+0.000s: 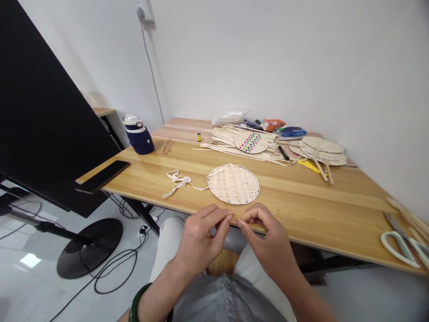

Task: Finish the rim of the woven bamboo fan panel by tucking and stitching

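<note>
Left hand [203, 230] and right hand [268, 235] pinched closed, thumb to forefinger, fingertips near one another at the near edge of the tabletop [311, 210]; any fine item between them impossible to tell. Just beyond, flat on the wood: round woven panel [234, 184], with pale ribbon [181, 180] trailing leftward. Farther back: yellow spool [199, 137], loose strips [219, 145], colour-checked disc [251, 142] atop these. Far right: scissors [400, 250].
</note>
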{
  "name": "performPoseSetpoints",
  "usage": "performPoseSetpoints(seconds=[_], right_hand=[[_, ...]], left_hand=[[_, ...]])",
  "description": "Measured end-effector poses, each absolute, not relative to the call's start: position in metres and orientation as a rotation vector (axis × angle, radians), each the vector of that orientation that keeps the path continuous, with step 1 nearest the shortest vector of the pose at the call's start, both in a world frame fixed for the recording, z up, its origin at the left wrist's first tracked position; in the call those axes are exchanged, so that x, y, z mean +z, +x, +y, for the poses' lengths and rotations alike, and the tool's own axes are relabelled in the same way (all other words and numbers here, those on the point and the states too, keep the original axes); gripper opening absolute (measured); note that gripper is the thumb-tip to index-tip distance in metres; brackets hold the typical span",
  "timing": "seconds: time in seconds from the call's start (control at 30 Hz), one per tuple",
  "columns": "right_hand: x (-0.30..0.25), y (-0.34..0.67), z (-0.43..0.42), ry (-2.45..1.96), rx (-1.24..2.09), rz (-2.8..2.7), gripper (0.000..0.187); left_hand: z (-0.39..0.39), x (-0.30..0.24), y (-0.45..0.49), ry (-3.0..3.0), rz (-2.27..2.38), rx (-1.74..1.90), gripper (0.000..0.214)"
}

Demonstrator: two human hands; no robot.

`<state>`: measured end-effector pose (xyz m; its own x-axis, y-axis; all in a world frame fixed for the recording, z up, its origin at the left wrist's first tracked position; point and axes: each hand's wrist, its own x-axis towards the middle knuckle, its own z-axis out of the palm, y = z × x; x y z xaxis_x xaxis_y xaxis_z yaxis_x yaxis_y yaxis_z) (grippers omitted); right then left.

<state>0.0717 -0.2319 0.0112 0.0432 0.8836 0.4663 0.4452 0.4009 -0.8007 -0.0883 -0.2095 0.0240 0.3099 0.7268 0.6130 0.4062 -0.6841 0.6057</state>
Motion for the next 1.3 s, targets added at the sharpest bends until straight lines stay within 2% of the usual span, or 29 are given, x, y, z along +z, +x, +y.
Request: performPoseSetpoints(seconds=[0.2, 0.4, 0.57, 0.67, 1.03, 1.3], right_hand=[[0.011, 0.072, -0.233, -1.202, 0.568, -1.624, 0.013], [0.013, 0.072, -0.232, -1.157, 0.396, -1.734, 0.015], [0.014, 0.073, -0.233, -1.165, 0.441, -1.77, 0.015], [0.015, 0.075, -0.235, -1.168, 0.549, -1.758, 0.014], [0.012, 0.075, -0.238, -1.065, 1.28, -1.396, 0.013], [0.012, 0.072, -0.238, -1.082, 1.396, -1.252, 0.026]], left_hand=[[-0.209, 0.025, -0.088, 1.998, 1.034, 1.201, 0.016], [-0.206, 0.028, -0.09, 1.874, 0.947, 1.128, 0.022], [-0.204, 0.026, -0.095, 1.618, 0.908, 0.919, 0.023], [-0.202, 0.021, -0.098, 1.494, 0.942, 0.825, 0.023], [-0.197, 0.017, -0.101, 1.247, 0.869, 0.681, 0.03], [-0.199, 0.009, -0.094, 1.159, 0.947, 0.792, 0.024]])
